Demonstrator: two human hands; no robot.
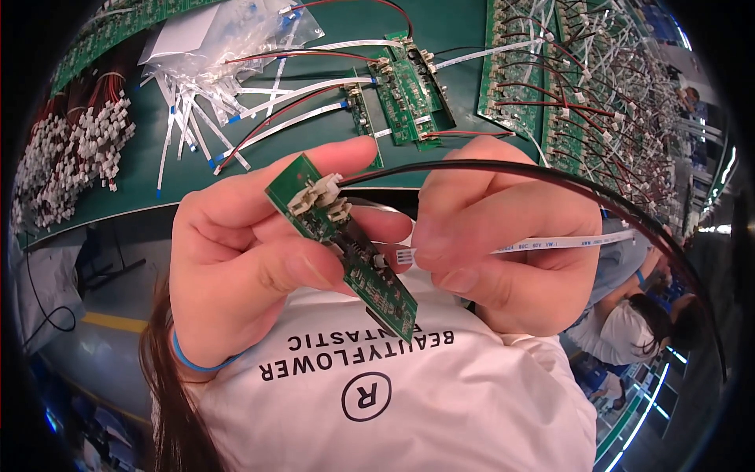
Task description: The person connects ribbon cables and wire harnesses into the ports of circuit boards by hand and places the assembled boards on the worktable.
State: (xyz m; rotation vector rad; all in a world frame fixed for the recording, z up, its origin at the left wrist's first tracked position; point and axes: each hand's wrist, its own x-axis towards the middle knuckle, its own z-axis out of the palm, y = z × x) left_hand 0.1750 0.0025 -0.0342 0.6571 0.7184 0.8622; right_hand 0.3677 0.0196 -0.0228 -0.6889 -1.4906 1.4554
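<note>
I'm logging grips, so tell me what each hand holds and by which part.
The left hand holds a green circuit board by its sides, about midway along; the right hand pinches a white flat cable close to one end.

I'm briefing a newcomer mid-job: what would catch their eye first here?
The green circuit board in the left hand, at centre, beside the right hand pinching a white ribbon cable. From the board, a dark cable arcs rightward. Beyond, white-tipped wires crowd the far left, and wired boards fill the upper right.
</note>
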